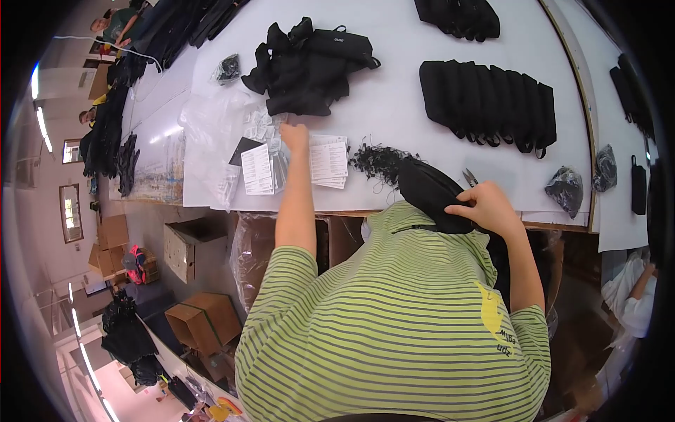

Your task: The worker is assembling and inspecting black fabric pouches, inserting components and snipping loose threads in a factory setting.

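Note:
My right hand grips the edge of a black fabric pouch between thumb and fingers, at the table's near edge against my body. My left hand reaches forward with its fingers closed, beside a scatter of small clear plastic packets. Whether one is in its fingertips is too small to make out. Under and beside my left forearm lie printed white cards and another stack of white cards. A tangle of thin black cords sits left of the pouch. Small snips lie just beyond my right hand.
A loose heap of black pouches lies ahead. At the far right, a neat row of black pouches overlaps. Bagged black parts rest near the right edge. Crumpled clear plastic spreads at left. Cardboard boxes stand on the floor.

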`<action>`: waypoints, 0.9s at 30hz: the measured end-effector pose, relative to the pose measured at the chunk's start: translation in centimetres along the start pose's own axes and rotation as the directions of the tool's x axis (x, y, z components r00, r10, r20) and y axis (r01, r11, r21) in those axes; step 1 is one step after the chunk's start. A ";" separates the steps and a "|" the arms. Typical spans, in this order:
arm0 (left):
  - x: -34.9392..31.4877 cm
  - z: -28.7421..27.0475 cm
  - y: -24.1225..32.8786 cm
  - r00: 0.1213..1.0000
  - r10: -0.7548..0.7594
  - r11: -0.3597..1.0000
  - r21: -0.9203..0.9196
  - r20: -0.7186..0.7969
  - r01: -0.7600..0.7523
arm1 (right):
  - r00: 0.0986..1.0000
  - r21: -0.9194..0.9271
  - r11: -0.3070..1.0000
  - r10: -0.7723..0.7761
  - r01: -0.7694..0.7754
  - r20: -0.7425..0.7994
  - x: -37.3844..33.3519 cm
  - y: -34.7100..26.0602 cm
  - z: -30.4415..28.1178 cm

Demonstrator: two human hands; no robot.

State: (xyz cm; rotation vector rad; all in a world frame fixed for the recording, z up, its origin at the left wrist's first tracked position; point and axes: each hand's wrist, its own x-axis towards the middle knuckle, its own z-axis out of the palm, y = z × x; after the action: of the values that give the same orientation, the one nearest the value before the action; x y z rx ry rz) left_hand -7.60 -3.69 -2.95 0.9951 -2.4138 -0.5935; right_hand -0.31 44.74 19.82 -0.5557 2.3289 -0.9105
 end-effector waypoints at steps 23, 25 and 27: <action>-14.7 -16.3 26.8 0.445 0.884 0.361 -0.813 0.142 -0.457 | 0.883 -0.406 0.906 -0.286 0.123 -0.372 0.4 -1.5 -2.1; -14.9 -16.8 27.4 0.293 0.938 0.335 -0.690 0.182 -0.642 | 0.878 -0.429 0.895 -0.300 0.125 -0.372 0.3 -2.2 -2.0; -15.3 -17.1 27.3 0.138 0.960 0.254 -0.544 0.245 -0.799 | 0.871 -0.452 0.883 -0.314 0.123 -0.377 0.0 -2.6 -1.8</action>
State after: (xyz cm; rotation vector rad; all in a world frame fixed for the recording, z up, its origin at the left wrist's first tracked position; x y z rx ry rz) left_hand -3.00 21.51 21.86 -1.0212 -2.6480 -0.7371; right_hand -0.99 43.84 22.78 -0.8876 2.9567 -0.6859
